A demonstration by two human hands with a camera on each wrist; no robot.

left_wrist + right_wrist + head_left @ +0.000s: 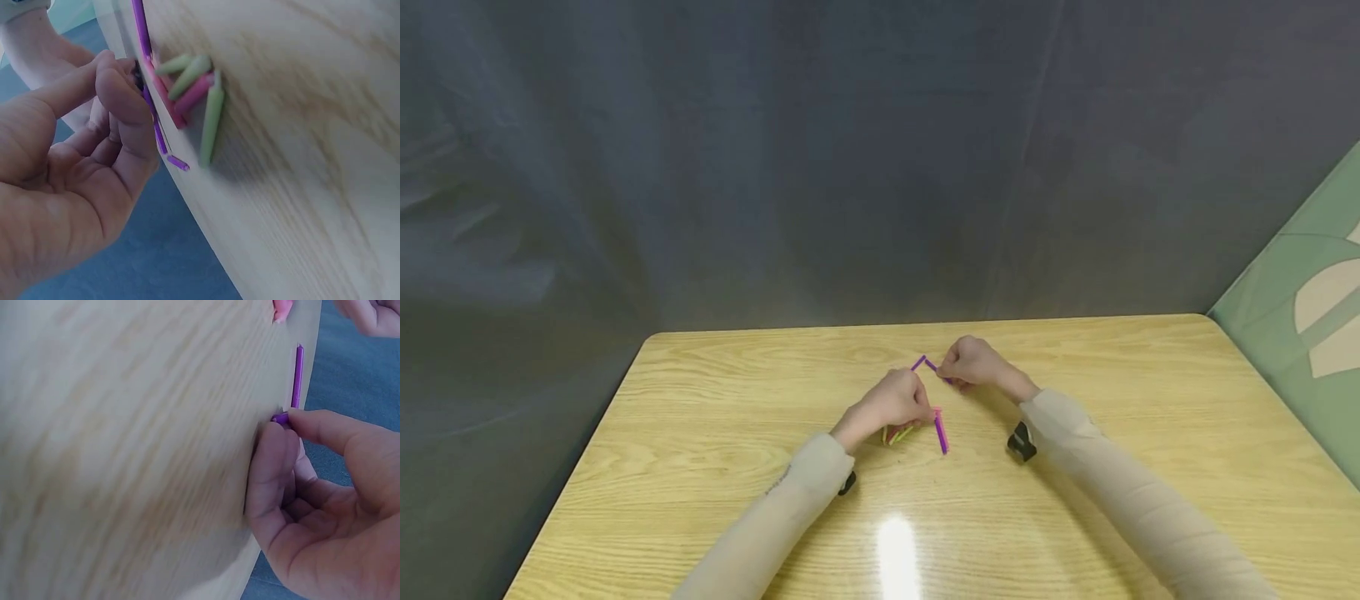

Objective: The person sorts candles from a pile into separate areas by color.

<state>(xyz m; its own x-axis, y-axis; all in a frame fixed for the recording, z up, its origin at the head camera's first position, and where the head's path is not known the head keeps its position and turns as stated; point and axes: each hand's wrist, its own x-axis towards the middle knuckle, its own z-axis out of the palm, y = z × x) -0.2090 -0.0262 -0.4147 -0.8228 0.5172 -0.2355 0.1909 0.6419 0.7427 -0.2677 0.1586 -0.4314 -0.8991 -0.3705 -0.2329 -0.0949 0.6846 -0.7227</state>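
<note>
Thumb and index finger of my right hand [973, 362] pinch a short purple stick [281, 417] at the table surface. Its far end meets another purple stick [918, 363] in a peak. My left hand [891, 402] hovers low over the table, its fingers curled and thumb against index finger; I cannot tell whether something sits between the fingertips. Beside it lie several light green sticks [212, 122] and pink sticks [194, 94], grouped closely. Right of the left hand, a purple stick [941, 435] lies along a pink one, below a short pink piece [936, 409].
The wooden table [737, 392] has a far edge against a dark curtain [850, 167]. A green patterned panel [1322, 300] stands at the right side. Black wrist devices [1021, 442] hang under both sleeves. A bright glare spot [897, 550] lies near the front.
</note>
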